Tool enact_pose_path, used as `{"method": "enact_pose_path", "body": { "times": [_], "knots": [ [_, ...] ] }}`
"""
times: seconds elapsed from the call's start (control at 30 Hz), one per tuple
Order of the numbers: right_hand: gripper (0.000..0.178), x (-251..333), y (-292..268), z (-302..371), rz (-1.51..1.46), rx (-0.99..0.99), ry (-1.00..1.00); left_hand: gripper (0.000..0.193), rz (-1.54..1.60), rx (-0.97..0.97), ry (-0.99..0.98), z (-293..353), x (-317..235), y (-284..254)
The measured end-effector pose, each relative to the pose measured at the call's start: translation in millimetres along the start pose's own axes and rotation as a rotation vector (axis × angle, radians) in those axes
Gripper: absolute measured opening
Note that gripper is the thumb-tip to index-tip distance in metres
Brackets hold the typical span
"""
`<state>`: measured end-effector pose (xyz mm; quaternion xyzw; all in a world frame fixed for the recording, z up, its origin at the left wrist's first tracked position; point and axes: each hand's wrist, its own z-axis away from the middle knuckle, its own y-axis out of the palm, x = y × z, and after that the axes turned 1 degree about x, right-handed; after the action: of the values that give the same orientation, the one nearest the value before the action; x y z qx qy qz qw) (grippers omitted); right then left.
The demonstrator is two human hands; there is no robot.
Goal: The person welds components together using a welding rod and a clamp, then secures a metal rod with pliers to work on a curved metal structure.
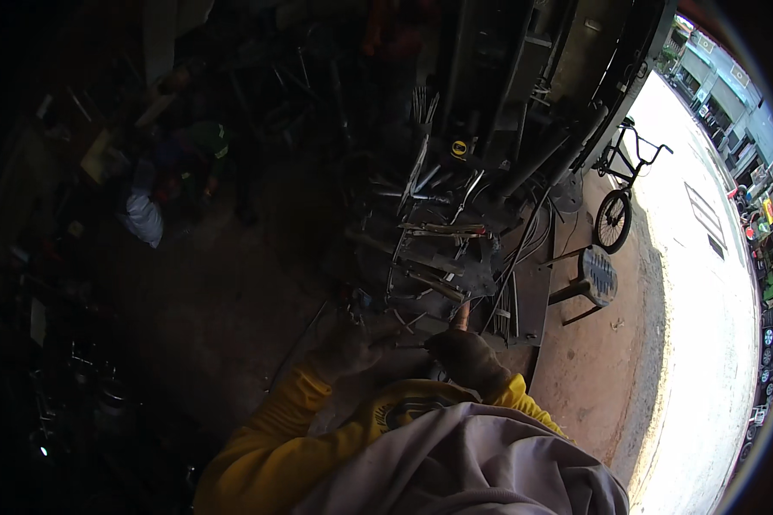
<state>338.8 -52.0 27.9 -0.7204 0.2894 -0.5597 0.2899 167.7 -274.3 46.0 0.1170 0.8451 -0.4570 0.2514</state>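
Both gloved hands work at dark metal scrap [438, 257]: the left hand [345, 348] grips a thin rod [395, 342]; the right hand's [468, 356] grip is unclear. A round yellow label [459, 148] sits above.

Yellow sleeves [275, 429] meet a grey cloth [464, 463] over the person's front; the right hand [468, 356] wears a dark brown glove, the left hand [343, 348] a paler, dusty one. Beyond the hands, dull grey metal scrap [442, 257]. Right of the scrap, a black bicycle [623, 184] on pale ground; left of it, a green cap [208, 137]
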Motion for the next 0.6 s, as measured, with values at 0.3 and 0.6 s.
{"method": "enact_pose_path", "body": {
  "times": [0.3, 0.6],
  "knots": [
    [0.034, -21, -8, -34, 0.136, 0.136, -0.062, 0.034, 0.798, 0.344, -0.485, 3, 3, -5],
    [0.046, 8, -26, -52, -0.369, -0.346, 0.393, 0.015, -0.101, 0.111, -0.409, 3, 101, -84]
  ]
}}
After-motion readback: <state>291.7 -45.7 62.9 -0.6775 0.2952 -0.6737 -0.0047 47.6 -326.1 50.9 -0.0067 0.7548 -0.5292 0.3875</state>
